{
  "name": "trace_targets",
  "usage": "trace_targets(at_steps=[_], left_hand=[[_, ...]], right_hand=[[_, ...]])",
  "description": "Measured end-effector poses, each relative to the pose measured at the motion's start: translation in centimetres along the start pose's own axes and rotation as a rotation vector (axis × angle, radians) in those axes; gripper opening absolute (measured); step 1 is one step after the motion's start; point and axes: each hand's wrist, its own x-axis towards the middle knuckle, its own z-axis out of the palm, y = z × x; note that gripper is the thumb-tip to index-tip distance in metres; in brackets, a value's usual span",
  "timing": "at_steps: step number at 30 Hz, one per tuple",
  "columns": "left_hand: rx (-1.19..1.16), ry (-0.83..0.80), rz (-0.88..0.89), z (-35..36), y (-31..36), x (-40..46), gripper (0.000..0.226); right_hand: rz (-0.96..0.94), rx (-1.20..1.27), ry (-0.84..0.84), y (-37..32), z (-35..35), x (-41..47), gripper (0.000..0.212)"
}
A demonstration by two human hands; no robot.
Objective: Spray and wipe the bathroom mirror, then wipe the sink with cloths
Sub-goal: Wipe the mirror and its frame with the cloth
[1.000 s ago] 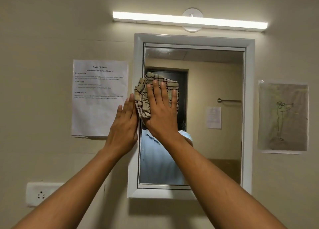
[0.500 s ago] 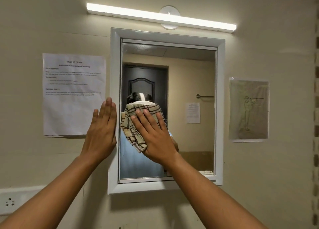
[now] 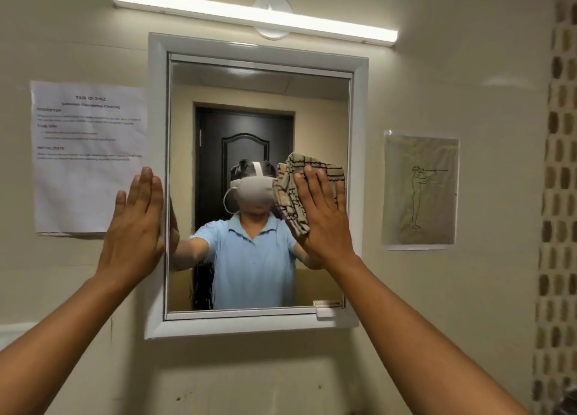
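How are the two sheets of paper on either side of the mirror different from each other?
The white printed sheet left of the mirror carries lines of typed text; the tan sheet on the right carries a line drawing of a standing figure. The white printed sheet looks larger and sits higher than the tan sheet. The left hand overlaps the white sheet's lower corner; nothing touches the tan one. Both hang flat on the wall.
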Motion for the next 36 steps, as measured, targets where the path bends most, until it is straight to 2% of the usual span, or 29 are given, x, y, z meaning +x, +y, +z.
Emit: trace_targets(at_steps=[7, 12, 15, 17, 21, 27, 32, 36], left_hand=[[0.033, -0.063, -0.066, -0.5, 1.0, -0.6, 0.091], [0.080, -0.066, -0.045, -1.2, 1.5, -1.1, 0.075], [-0.004, -0.026, -0.016, -1.5, 2.3, -1.1, 0.086], [-0.030, 0.014, -0.008, -1.2, 2.2, -1.3, 0.081], [0.029, -0.057, 0.004, 0.2, 0.0, -2.1, 0.078], [-0.037, -0.104, 0.059, -0.1, -0.5, -2.5, 0.078], [-0.080, -0.099, 0.114, 0.6, -1.9, -2.6, 0.070], [-0.128, -0.082, 0.147, 0.8, -2.4, -2.6, 0.070]], right_hand=[[0.136, 0.045, 0.029, 0.6, 0.8, -3.3, 0.077], [0.277, 0.062, 0.022, -2.2, 1.8, -5.8, 0.080], [0.342, 0.066, 0.005, -4.0, 2.3, -6.0, 0.078], [0.359, 0.061, -0.007, -5.3, 2.5, -5.7, 0.079], [0.287, 0.062, -0.026, -8.7, 2.9, -4.3, 0.077], [0.207, 0.112, -0.060, -14.9, 2.8, -0.9, 0.078], [0.057, 0.111, -0.097, -19.7, 3.5, 1.4, 0.082], [0.057, 0.095, -0.075, -21.6, 4.4, 1.0, 0.075]])
